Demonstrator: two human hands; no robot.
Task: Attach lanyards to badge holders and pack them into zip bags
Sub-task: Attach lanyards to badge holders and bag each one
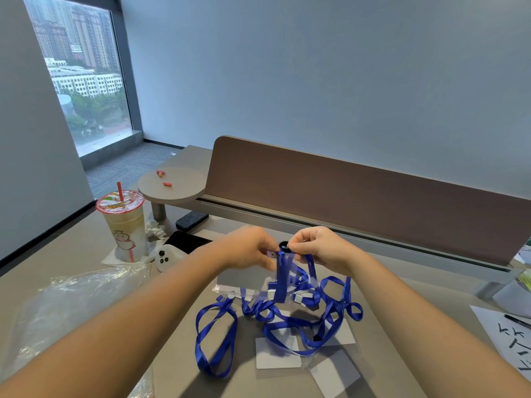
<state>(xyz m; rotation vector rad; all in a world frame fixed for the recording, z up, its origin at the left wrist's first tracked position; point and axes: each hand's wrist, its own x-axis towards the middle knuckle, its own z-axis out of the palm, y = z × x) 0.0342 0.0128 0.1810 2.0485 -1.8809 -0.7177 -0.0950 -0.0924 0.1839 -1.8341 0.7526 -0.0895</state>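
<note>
Both hands are raised above the desk middle. My left hand [249, 248] pinches the top edge of a clear badge holder [287, 271], which hangs down from it. My right hand [317, 248] pinches the black clip end of a blue lanyard [311, 268] at the holder's top. That lanyard's strap drops into a tangle of several blue lanyards [301, 320] on the desk. Several badge holders with white cards [275, 354] lie under and beside the tangle. Clear zip bags [71, 305] lie crumpled at the left.
A sealed drink cup with a red straw [123, 225] stands at the left, beside a white controller [166, 258] and a black phone [189, 241]. A brown divider panel [359, 202] runs along the desk's back. A paper sheet with black writing [508, 340] lies at right.
</note>
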